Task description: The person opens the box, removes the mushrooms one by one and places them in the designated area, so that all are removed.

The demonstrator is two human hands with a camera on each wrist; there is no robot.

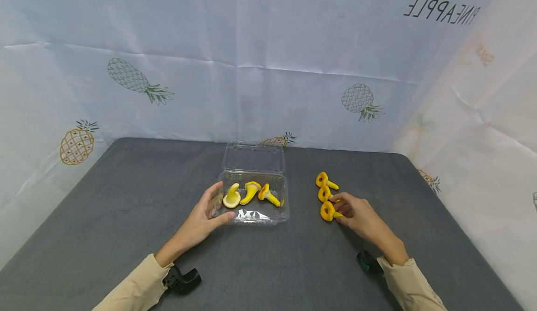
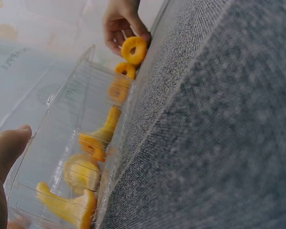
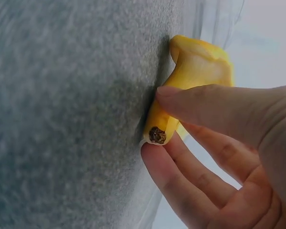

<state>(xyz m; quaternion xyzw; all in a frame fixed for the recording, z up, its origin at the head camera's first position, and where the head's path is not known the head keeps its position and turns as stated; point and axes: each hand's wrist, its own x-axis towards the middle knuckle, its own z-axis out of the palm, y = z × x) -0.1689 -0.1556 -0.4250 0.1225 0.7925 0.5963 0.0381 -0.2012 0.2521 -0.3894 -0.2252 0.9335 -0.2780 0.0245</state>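
My left hand (image 1: 205,212) holds the left side of a clear plastic clamshell box (image 1: 274,215), thumb at its front rim and fingers along its left wall. The lid (image 1: 253,158) stands open at the back. Inside lie three yellow chanterelle mushrooms: one cap-down at left (image 1: 231,198), a middle one (image 1: 251,191) and a right one (image 1: 270,195). Right of the box, my right hand (image 1: 356,214) pinches the stem of the nearest loose chanterelle (image 3: 195,67) between thumb and fingers, low over the table. Its dark stem end shows in the right wrist view.
Two more chanterelles, a far one (image 1: 323,179) and a middle one (image 1: 324,193), lie in a line behind the pinched one. The grey table (image 1: 268,264) ends at a pineapple-print cloth (image 1: 260,96) at the back. Black wrist cameras sit under both sleeves.
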